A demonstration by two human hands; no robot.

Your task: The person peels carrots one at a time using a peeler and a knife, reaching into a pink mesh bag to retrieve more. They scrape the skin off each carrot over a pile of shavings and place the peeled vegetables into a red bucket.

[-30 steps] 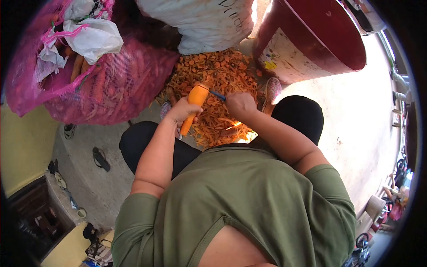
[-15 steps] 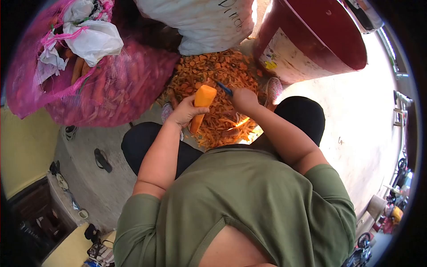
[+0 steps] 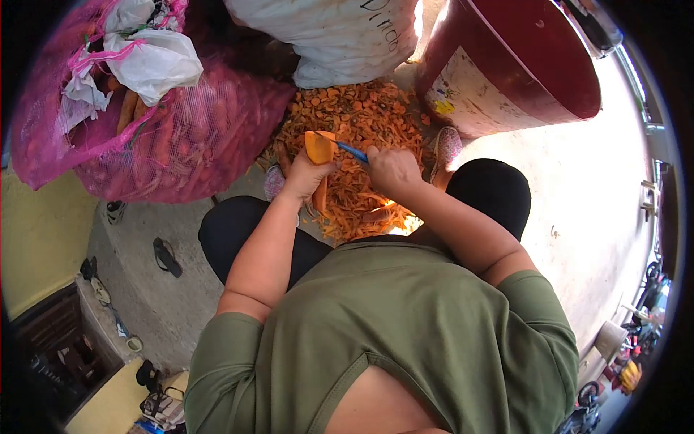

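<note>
My left hand [image 3: 309,177] is wrapped round a thick peeled carrot [image 3: 319,148], its broad orange end turned up. Closed on the blue handle of a knife [image 3: 353,151], my right hand [image 3: 394,171] is just to the right of the carrot. The knife's thin dark blade lies across the top of the carrot's end. Beneath both hands spreads a heap of orange peelings and cut carrot ends [image 3: 361,116] on the floor between my feet.
A pink mesh sack [image 3: 188,145] full of carrots stands at the left. Ahead is a white sack [image 3: 332,43] with writing, beside a large dark red bucket [image 3: 499,94] at the right. A black flip-flop [image 3: 167,257] lies on the floor at left.
The knife has come left from beside the carrot onto its end. My left hand has tilted the carrot so its broad end faces up more.
</note>
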